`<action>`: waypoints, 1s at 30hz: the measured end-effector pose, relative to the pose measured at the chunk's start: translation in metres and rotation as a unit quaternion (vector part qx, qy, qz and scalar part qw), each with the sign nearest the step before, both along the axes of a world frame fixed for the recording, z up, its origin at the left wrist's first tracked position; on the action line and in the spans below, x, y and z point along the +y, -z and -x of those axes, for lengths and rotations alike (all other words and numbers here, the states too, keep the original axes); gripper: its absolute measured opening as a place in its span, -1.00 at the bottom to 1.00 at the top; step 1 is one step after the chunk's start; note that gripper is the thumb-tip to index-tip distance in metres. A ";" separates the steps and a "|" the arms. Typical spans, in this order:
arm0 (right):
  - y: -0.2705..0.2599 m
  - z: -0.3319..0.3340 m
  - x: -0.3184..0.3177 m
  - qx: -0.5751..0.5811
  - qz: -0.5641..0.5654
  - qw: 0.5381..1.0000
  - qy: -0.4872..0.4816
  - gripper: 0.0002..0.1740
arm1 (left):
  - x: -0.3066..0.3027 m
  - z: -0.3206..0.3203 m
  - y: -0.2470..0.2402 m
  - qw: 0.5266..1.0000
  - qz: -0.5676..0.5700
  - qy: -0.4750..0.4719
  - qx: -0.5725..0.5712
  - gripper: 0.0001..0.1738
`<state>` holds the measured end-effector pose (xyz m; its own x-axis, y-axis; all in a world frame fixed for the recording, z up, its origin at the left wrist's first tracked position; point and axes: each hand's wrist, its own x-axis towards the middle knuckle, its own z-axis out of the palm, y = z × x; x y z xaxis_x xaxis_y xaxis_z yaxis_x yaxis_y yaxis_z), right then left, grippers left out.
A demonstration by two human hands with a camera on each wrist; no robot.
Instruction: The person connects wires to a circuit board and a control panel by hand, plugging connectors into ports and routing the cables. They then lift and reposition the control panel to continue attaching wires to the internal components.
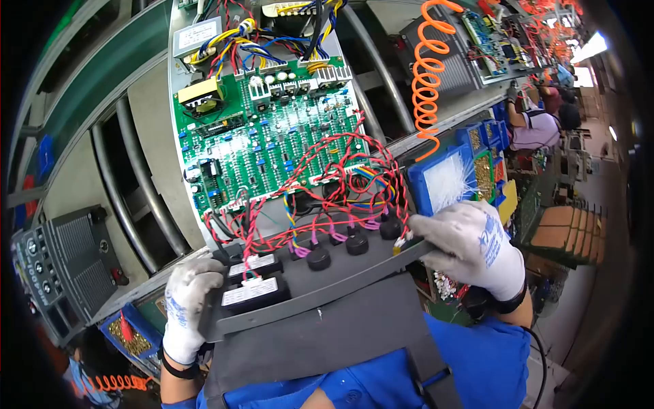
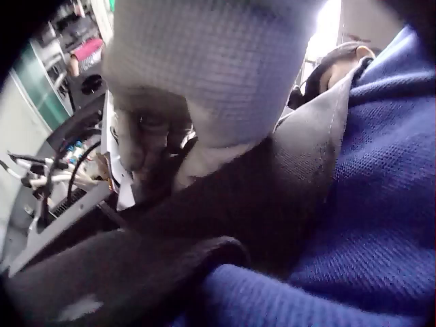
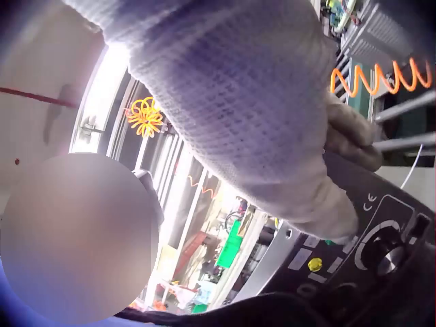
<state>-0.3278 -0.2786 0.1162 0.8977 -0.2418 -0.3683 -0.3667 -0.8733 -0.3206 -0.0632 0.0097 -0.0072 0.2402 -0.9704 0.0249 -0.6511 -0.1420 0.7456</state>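
Note:
A dark front panel (image 1: 340,269) stands along the near edge of an open chassis, its knobs and two black display modules facing inward. My gloved left hand (image 1: 185,307) grips the panel's left end, fingers curled over the edge. The right hand (image 1: 477,249), also gloved, holds the right end; in the right wrist view this hand (image 3: 252,109) has its thumb on the panel face (image 3: 364,197) beside a dial. Red twisted wires (image 1: 327,198) run from the panel to a green circuit board (image 1: 272,146). In the left wrist view the left hand (image 2: 204,75) hides most of its grip.
A blue tray of white ties (image 1: 443,180) and small parts bins stand at the right. An orange coiled hose (image 1: 426,82) hangs beyond. Another grey unit (image 1: 71,266) lies at the left near metal rollers (image 1: 143,184). A person (image 1: 538,128) works farther along the line.

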 end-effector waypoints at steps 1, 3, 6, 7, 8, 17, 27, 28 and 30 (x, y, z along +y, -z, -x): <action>0.002 0.001 -0.008 -0.011 -0.029 0.999 -0.020 -0.45 | 0.003 0.005 0.000 0.999 -0.012 -0.031 0.015 -0.70; 0.002 0.000 -0.022 -0.012 -0.058 0.997 -0.043 -0.43 | 0.004 0.016 0.000 0.993 -0.022 -0.111 0.037 -0.70; 0.008 -0.008 -0.042 -0.039 -0.097 0.989 -0.105 -0.35 | -0.003 0.036 0.018 0.962 0.005 -0.261 0.082 -0.80; 0.008 -0.010 -0.046 -0.039 -0.093 0.986 -0.129 -0.34 | -0.002 0.035 0.028 0.966 -0.010 -0.253 0.059 -0.74; 0.009 -0.011 -0.050 -0.031 -0.098 0.984 -0.144 -0.32 | 0.010 0.039 0.047 0.945 -0.005 -0.284 0.164 -0.71; -0.018 -0.058 -0.074 0.012 -0.162 0.979 -0.124 -0.37 | 0.026 0.064 0.092 0.930 0.097 -0.250 0.251 -0.89; 0.097 -0.331 0.065 -0.065 -0.170 0.803 -0.567 -0.58 | 0.024 0.043 0.105 0.943 0.162 -0.249 0.153 -0.60; 0.116 -0.337 0.079 0.028 -0.136 0.816 -0.562 -0.60 | 0.026 0.041 0.104 0.942 0.169 -0.246 0.155 -0.60; 0.131 -0.341 0.092 0.125 -0.100 0.819 -0.551 -0.61 | 0.034 0.036 0.105 0.942 0.166 -0.245 0.159 -0.60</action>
